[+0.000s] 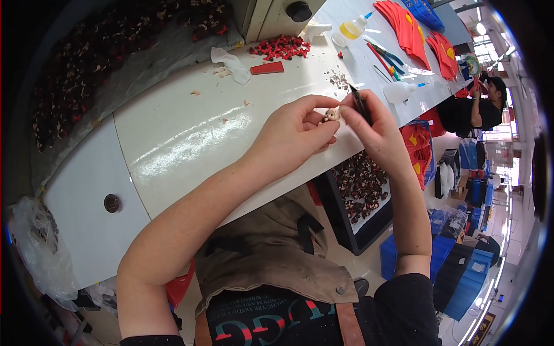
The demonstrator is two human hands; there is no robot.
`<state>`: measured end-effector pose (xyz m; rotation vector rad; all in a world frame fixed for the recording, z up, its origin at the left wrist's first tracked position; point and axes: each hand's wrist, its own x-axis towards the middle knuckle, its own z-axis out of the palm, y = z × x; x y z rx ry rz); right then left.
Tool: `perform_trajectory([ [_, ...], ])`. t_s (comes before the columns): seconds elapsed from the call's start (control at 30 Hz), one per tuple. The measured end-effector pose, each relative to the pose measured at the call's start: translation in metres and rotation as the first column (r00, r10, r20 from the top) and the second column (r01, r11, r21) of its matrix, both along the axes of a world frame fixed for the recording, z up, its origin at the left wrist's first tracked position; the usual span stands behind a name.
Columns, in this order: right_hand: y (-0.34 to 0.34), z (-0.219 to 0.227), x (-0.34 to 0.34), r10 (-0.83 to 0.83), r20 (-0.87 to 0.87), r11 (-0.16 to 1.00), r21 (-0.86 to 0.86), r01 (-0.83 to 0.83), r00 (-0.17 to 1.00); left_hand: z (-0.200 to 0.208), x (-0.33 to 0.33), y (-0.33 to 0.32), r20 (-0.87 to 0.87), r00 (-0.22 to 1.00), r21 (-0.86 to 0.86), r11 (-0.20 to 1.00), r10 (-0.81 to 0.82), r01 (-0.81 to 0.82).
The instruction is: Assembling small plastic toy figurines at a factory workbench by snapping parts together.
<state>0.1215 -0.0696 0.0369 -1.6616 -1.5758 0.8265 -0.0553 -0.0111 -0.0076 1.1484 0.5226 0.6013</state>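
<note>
Over the white table [190,150], my left hand [291,134] pinches a small cream-coloured figurine piece [332,115] with dark spots between thumb and fingertips. Against that same piece rest the thumb and fingertips of my right hand [375,124]. A slim black tool with a pointed tip [360,104] is tucked in my right hand, its tip aimed away from the piece; I cannot make out whether it is tweezers. Just beyond my hands lies a scatter of small grey bits [337,79].
Red and black small parts [283,47] are heaped at the back, near a red strip [267,68] and crumpled tissue [231,64]. Bottles [399,91] and pliers [385,55] lie on the right. A black tray [346,230] of parts sits below the edge. Another person [482,106] works farther right.
</note>
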Motion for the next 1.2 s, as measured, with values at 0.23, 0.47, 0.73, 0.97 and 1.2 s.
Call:
perform_trajectory([
  [0.23, -0.011, -0.003, -0.007, -0.106, -0.073, 0.994, -0.038, 0.103, 0.992, -0.008, -0.006, 0.002, -0.057, 0.997, 0.148, 0.988, 0.056, -0.047],
  [0.47, -0.022, -0.013, -0.005, 0.006, 0.060, 0.994, -0.110, 0.001, 0.998, -0.010, -0.006, 0.007, -0.070, 0.996, 0.096, 0.994, -0.048, 0.055],
  [0.73, -0.023, -0.020, 0.006, 0.074, 0.126, 0.994, -0.089, -0.063, 0.989, -0.012, 0.007, 0.007, -0.008, 0.994, 0.040, 0.994, -0.106, 0.106],
  [0.97, -0.027, -0.026, 0.012, 0.039, 0.142, 0.994, -0.110, -0.023, 0.989, -0.014, 0.015, 0.007, -0.057, 0.992, 0.094, 0.988, -0.114, 0.119],
  [1.2, -0.028, -0.029, 0.013, 0.033, 0.158, 0.992, -0.129, -0.012, 0.987, -0.015, 0.016, 0.007, -0.061, 0.992, 0.081, 0.990, -0.114, 0.119],
])
